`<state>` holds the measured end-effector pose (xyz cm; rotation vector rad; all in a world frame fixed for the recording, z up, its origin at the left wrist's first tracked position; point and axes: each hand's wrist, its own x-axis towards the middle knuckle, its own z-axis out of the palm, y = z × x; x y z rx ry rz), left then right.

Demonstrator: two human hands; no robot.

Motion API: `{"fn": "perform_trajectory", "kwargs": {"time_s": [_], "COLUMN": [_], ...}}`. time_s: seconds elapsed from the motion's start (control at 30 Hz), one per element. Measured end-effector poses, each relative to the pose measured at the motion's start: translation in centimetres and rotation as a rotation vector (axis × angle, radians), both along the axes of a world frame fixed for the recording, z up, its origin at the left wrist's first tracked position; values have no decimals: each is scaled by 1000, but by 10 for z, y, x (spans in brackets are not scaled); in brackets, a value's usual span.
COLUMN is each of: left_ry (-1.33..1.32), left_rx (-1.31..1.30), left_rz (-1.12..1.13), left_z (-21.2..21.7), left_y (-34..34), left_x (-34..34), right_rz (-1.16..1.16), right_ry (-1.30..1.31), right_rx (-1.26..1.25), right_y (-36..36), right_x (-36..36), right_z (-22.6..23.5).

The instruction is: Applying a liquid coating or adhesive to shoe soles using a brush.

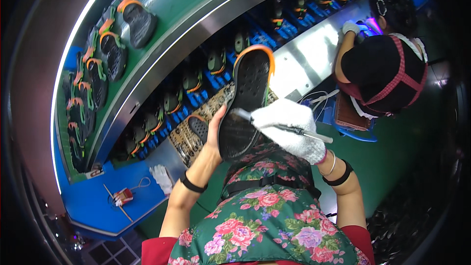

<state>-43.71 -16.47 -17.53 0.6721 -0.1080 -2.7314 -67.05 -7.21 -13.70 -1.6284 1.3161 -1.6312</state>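
My bare left hand (pixel 214 130) grips the left edge of a black shoe sole (pixel 243 93), which I hold tilted up before my apron. Its far end has small holes and a bright orange rim, with a thin green line along the right side. A white knit glove covers my right hand (pixel 287 125), its fingers closed round a slim brush (pixel 314 136) with a silvery handle. The brush's pale, blurred tip lies over the middle of the sole, at its surface as far as I can tell. My left fingers are hidden behind the sole.
Black soles with orange and green straps (pixel 140 24) line a green conveyor (pixel 181 0) at left; more stand on blue holders beneath. Another sole (pixel 197 126) lies on a patterned mat (pixel 184 142). A white glove (pixel 161 179) rests on the blue table (pixel 93 206). A co-worker (pixel 385 68) sits right.
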Motion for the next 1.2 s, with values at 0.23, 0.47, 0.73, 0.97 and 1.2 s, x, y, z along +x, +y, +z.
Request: {"fn": "perform_trajectory", "kwargs": {"time_s": [0.23,0.47,0.73,0.97,1.2], "left_ry": [97,123,568,334,342], "left_rx": [72,-279,-489,193,-16], "left_rz": [83,105,103,711,743], "left_z": [-1,32,107,88,92], "left_y": [17,-9,-146,-238,-259], "left_x": [-2,-5,-42,-70,-96], "right_rz": [-120,262,-6,20,28], "right_ry": [395,-529,-980,-835,-967], "right_rx": [-137,96,375,508,532], "right_y": [-12,27,44,35,33], "right_x": [-2,-7,-21,-11,-17], "right_z": [6,16,-17,-51,-78]}}
